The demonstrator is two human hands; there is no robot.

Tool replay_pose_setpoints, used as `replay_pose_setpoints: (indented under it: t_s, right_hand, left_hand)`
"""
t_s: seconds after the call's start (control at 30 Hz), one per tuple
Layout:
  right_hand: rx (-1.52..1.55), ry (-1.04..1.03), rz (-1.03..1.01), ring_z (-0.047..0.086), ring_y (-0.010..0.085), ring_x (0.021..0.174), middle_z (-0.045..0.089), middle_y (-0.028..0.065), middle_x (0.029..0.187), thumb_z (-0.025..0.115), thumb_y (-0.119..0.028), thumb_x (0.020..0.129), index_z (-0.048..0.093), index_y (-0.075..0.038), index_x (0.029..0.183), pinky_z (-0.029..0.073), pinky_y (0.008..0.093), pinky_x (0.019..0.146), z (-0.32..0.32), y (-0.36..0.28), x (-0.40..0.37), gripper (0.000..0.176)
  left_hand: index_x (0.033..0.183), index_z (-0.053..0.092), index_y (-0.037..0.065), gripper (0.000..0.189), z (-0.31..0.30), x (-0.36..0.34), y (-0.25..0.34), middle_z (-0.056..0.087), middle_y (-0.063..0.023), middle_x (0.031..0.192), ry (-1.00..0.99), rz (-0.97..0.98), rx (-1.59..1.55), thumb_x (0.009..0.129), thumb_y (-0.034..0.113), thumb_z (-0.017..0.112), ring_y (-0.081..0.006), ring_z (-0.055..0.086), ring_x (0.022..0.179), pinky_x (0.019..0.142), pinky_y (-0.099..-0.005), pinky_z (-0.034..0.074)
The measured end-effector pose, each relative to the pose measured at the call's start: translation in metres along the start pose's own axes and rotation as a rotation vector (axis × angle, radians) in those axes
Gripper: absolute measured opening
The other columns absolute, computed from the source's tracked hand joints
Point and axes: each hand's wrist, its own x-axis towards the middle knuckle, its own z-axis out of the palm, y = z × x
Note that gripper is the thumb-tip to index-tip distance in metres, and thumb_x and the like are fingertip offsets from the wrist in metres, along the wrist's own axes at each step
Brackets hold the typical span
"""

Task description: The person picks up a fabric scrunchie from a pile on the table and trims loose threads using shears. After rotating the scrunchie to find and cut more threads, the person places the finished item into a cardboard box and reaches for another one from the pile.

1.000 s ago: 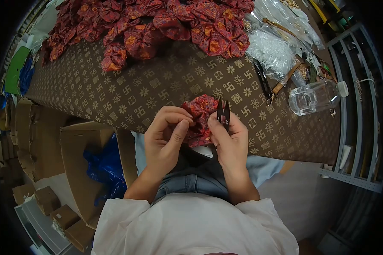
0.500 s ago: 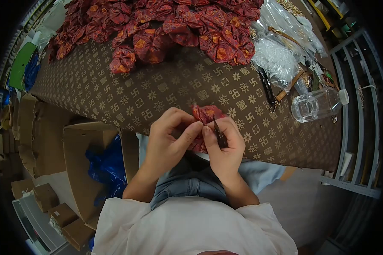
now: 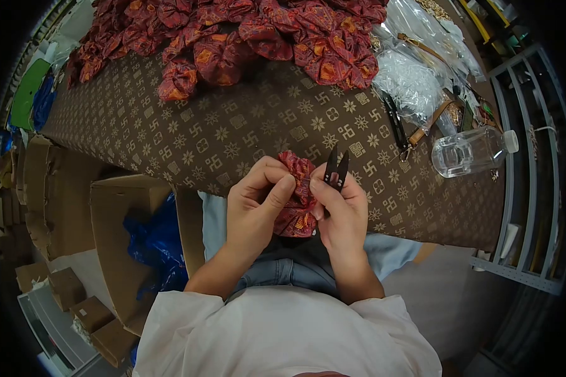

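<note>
A gathered piece of red patterned cloth (image 3: pixel 297 220) is held over the table's near edge, puckered in its upper part and fuller below. My left hand (image 3: pixel 256 195) pinches its left side between thumb and forefinger. On the other side, my right hand (image 3: pixel 343 204) is closed, its thumb and fingertips at the cloth's right edge. Black thread snips (image 3: pixel 338 168) are tucked in that same hand, blades apart and pointing away from me. Fingers cover part of the cloth's middle.
Many similar red cloth pieces (image 3: pixel 220 53) are heaped along the far side of the brown patterned table (image 3: pixel 233 132). To the right lie clear plastic bags (image 3: pixel 405 81), a black tool (image 3: pixel 395 122) and a clear bottle (image 3: pixel 465 154). A cardboard box (image 3: pixel 116 245) with blue plastic stands lower left.
The cloth has turned and more of it shows between my hands. My hands have moved slightly apart, and the snips now point upward with their blades in plain view.
</note>
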Motion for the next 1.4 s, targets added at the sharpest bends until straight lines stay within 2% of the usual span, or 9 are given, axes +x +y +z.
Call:
replay_pose_setpoints:
  t_s: [0.23, 0.3, 0.33, 0.4, 0.53, 0.63, 0.83, 1.1, 1.4]
  right_hand:
    - [0.141, -0.037, 0.095, 0.039, 0.0021, 0.051, 0.051, -0.0020, 0.068, 0.055, -0.005, 0.081, 0.055, -0.002, 0.086, 0.031, 0.0156, 0.044, -0.007, 0.000, 0.001, 0.006]
    - [0.177, -0.058, 0.077, 0.039, 0.0016, 0.051, 0.051, -0.0015, 0.069, 0.054, -0.005, 0.081, 0.055, -0.002, 0.086, 0.030, 0.0156, 0.044, -0.008, 0.002, 0.002, 0.005]
    - [0.178, -0.058, 0.077, 0.039, 0.0016, 0.051, 0.051, -0.0015, 0.069, 0.054, -0.005, 0.081, 0.055, -0.002, 0.086, 0.030, 0.0156, 0.044, -0.008, 0.001, 0.001, 0.005]
    - [-0.013, -0.061, 0.025, 0.040, 0.0013, 0.056, 0.050, -0.0021, 0.071, 0.054, -0.004, 0.082, 0.054, -0.002, 0.084, 0.031, 0.0154, 0.048, -0.008, -0.002, -0.002, 0.003]
    - [-0.166, -0.066, -0.122, 0.040, 0.0014, 0.062, 0.048, -0.0028, 0.073, 0.054, -0.004, 0.082, 0.053, -0.001, 0.082, 0.033, 0.0157, 0.054, -0.004, 0.000, -0.004, 0.003]
    - [-0.315, 0.002, -0.208, 0.041, 0.0024, 0.065, 0.046, -0.0025, 0.074, 0.053, -0.004, 0.083, 0.052, -0.001, 0.080, 0.034, 0.0165, 0.058, -0.001, 0.002, -0.008, 0.005]
    - [-0.271, 0.069, -0.218, 0.043, 0.0061, 0.065, 0.048, 0.0001, 0.073, 0.052, -0.005, 0.083, 0.052, -0.001, 0.077, 0.036, 0.0195, 0.059, 0.002, 0.003, -0.008, 0.007]
    - [-0.417, 0.089, -0.301, 0.044, 0.0120, 0.067, 0.050, 0.0027, 0.071, 0.054, -0.007, 0.082, 0.052, -0.002, 0.076, 0.035, 0.0229, 0.064, -0.001, 0.006, -0.008, 0.008]
    - [-0.042, -0.045, -0.053, 0.039, 0.0005, 0.055, 0.049, -0.0031, 0.071, 0.053, -0.008, 0.084, 0.053, -0.003, 0.083, 0.029, 0.0154, 0.048, -0.002, -0.001, -0.003, 0.005]
  left_hand:
    - [0.078, 0.053, 0.000, 0.008, 0.003, 0.000, 0.006, 0.048, -0.0053, 0.081, 0.012, 0.163, 0.257, 0.082, 0.006, 0.056, -0.0115, 0.044, 0.073, 0.065, -0.0207, 0.036]
    - [0.079, 0.054, 0.001, 0.005, 0.004, 0.002, 0.007, 0.050, -0.0079, 0.084, 0.046, 0.428, 0.614, 0.079, 0.004, 0.058, -0.0178, 0.048, 0.075, 0.067, -0.0246, 0.039]
    - [0.079, 0.054, 0.001, 0.005, 0.005, 0.003, 0.006, 0.050, -0.0079, 0.084, 0.046, 0.428, 0.614, 0.079, 0.004, 0.058, -0.0178, 0.048, 0.075, 0.067, -0.0246, 0.039]
    - [0.078, 0.054, 0.002, 0.006, 0.007, 0.005, 0.001, 0.054, -0.0112, 0.090, 0.190, 0.787, 0.929, 0.075, 0.002, 0.059, -0.0244, 0.050, 0.081, 0.071, -0.0301, 0.041]
    - [0.078, 0.054, 0.002, 0.009, 0.003, 0.008, -0.004, 0.055, -0.0130, 0.095, 0.083, 0.862, 0.872, 0.072, -0.001, 0.060, -0.0270, 0.051, 0.084, 0.072, -0.0335, 0.042]
    - [0.077, 0.053, 0.002, 0.009, 0.000, 0.007, -0.005, 0.056, -0.0132, 0.094, 0.041, 0.843, 0.866, 0.071, -0.002, 0.060, -0.0267, 0.051, 0.083, 0.072, -0.0334, 0.042]
    - [0.079, 0.056, 0.000, 0.007, 0.011, -0.002, 0.004, 0.053, -0.0130, 0.096, 0.105, 0.473, 0.754, 0.074, 0.002, 0.060, -0.0217, 0.051, 0.084, 0.073, -0.0280, 0.041]
    - [0.083, 0.057, -0.002, 0.007, 0.005, 0.003, 0.004, 0.043, -0.0074, 0.107, -0.028, -0.155, -0.151, 0.082, 0.005, 0.055, -0.0109, 0.044, 0.093, 0.081, -0.0213, 0.036]
    - [0.083, 0.055, -0.001, 0.007, 0.010, -0.001, -0.002, 0.040, -0.0071, 0.110, 0.017, -0.036, -0.220, 0.084, 0.005, 0.052, -0.0111, 0.042, 0.096, 0.083, -0.0221, 0.035]
